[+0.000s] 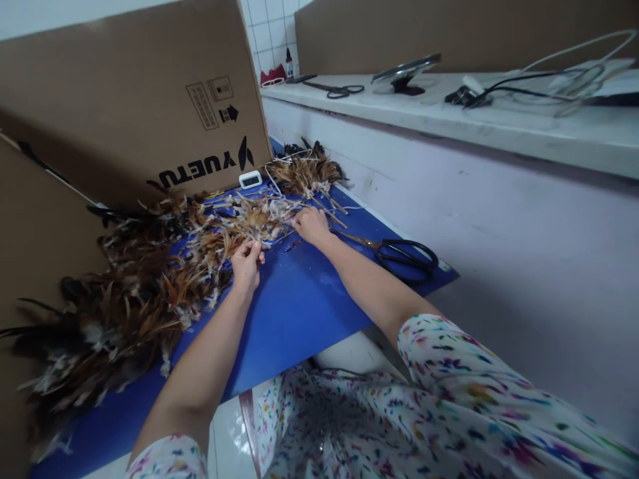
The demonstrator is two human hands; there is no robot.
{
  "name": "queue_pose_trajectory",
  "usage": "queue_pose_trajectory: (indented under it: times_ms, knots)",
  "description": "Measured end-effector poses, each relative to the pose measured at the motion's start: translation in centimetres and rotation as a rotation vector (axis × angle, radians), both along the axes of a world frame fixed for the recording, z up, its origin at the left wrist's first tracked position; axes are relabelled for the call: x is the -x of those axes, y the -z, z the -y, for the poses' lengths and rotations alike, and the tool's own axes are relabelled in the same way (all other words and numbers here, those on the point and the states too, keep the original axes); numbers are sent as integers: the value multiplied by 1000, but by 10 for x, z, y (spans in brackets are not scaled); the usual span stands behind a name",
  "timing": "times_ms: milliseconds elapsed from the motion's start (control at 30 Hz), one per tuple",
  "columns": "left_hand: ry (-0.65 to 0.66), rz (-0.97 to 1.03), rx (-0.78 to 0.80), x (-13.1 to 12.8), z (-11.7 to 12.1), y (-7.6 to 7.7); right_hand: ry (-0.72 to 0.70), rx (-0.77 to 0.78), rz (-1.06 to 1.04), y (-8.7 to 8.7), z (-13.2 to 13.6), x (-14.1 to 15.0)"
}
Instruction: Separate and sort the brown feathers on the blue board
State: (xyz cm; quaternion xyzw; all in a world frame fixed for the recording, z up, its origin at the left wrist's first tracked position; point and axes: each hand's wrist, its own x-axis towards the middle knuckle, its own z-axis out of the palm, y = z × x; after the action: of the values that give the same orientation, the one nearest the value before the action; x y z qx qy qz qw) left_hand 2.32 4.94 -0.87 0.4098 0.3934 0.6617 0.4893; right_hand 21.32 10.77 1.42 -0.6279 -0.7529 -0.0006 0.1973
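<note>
Feathers [257,218] beside curled left hand [246,265] and curled right hand [311,224], contents of both unclear

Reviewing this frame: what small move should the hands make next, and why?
Probably the left hand should draw one of the brown feathers clear: it is curled at their near edge, with the right hand close by. The black-handled scissors lie unheld on the blue mat. Whether either hand pinches something, I cannot tell.
</note>
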Motion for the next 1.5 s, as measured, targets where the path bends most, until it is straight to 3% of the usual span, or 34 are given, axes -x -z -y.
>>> queue_pose_trajectory:
  times_ms: [367, 567, 700, 933, 1100, 1500]
  knots:
    - [6, -11, 1, 1, 0, 0, -56, 46, -7, -6, 7, -2]
    - [12, -17, 0, 2, 0, 0, -165, 76, -219, -13, 15, -4]
    - [21, -5, -16, 1, 1, -1, -351, 111, -592, -12, 21, 1]
    - [64, 11, 52, 0, 4, 1, -452, 353, -986, -15, 30, 9]
    - [126, -24, 69, 2, 4, 2, -486, 454, -1097, -20, 34, 10]
    - [141, -147, 96, 1, 8, 1, -481, 508, -1186, -23, 38, 11]
